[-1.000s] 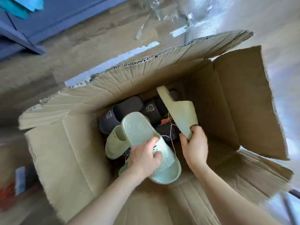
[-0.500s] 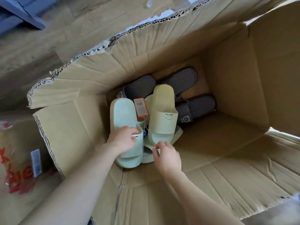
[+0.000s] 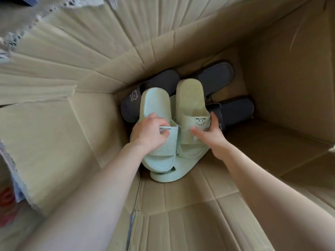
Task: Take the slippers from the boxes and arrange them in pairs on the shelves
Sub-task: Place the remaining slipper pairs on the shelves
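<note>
Deep inside a cardboard box (image 3: 282,91), two pale green slippers lie side by side, straps printed "WELCOME" with a smiley. My left hand (image 3: 150,131) grips the strap of the left green slipper (image 3: 155,105), fingers curled over its edge. My right hand (image 3: 210,134) holds the strap of the right green slipper (image 3: 190,98), thumb on top and fingers round its right side. A third green slipper (image 3: 172,173) lies underneath them. Behind them rest dark grey slippers: one (image 3: 159,82) at the left, one (image 3: 217,75) at the back, and one (image 3: 237,109) at the right.
The box's tall walls and creased flaps (image 3: 76,57) surround my arms on all sides. Bare cardboard floor (image 3: 262,142) lies to the right of the slippers. A red-printed object (image 3: 6,205) shows outside the box at the lower left.
The camera has dropped closer into the box. My hands have laid the two green slippers upright side by side, and both hands have shifted onto their straps. The orange tag is out of sight.
</note>
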